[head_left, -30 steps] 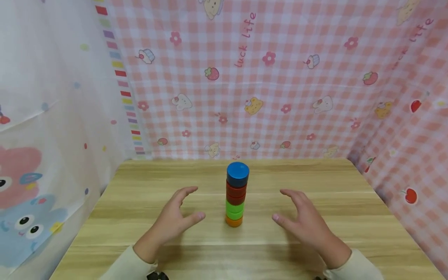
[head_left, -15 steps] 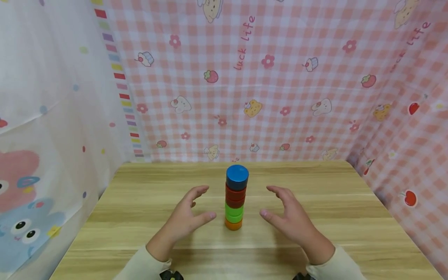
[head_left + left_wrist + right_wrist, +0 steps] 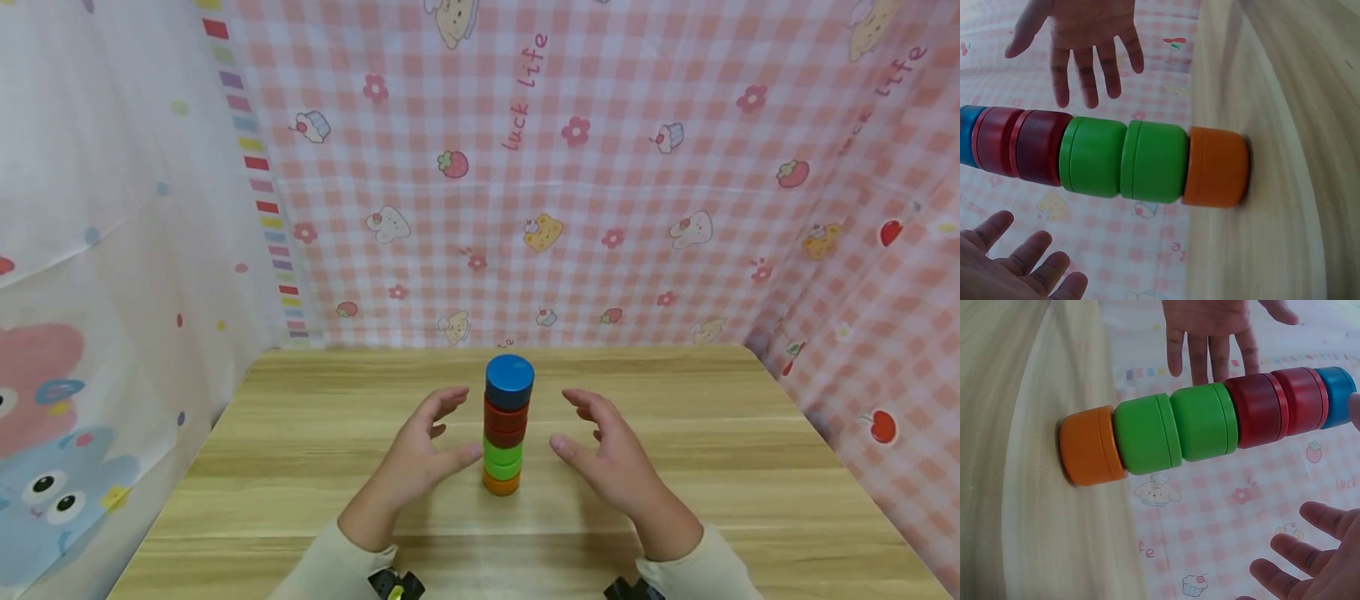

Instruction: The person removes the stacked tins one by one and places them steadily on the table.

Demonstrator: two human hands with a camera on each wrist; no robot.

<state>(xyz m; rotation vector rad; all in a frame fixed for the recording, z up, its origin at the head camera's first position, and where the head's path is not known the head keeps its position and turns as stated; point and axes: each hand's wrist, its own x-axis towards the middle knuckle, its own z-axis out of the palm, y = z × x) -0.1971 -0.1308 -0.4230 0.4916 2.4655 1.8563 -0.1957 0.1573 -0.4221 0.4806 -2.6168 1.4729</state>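
Observation:
A tower of several round plastic cups stands upright on the table. From the bottom it has an orange cup (image 3: pixel 502 483), two green cups (image 3: pixel 1155 161), two red cups (image 3: pixel 1260 410) and a blue cup (image 3: pixel 510 383) on top. My left hand (image 3: pixel 423 458) is just left of the tower, thumb tip near the green cups, fingers loosely bent and holding nothing. To the right, my right hand (image 3: pixel 617 467) faces it across a small gap, palm inward and fingers spread. Both wrist views show the two palms on opposite sides of the tower.
The tower rests on a light wooden table (image 3: pixel 315 417). Behind it hangs a pink checked cloth (image 3: pixel 480 200), and a white printed cloth (image 3: pixel 135 250) hangs along the left. Black wrist straps (image 3: pixel 396 585) show at the cuffs.
Both hands have moved inward toward the tower, the left one to the right and the right one to the left. The tower has stayed in place.

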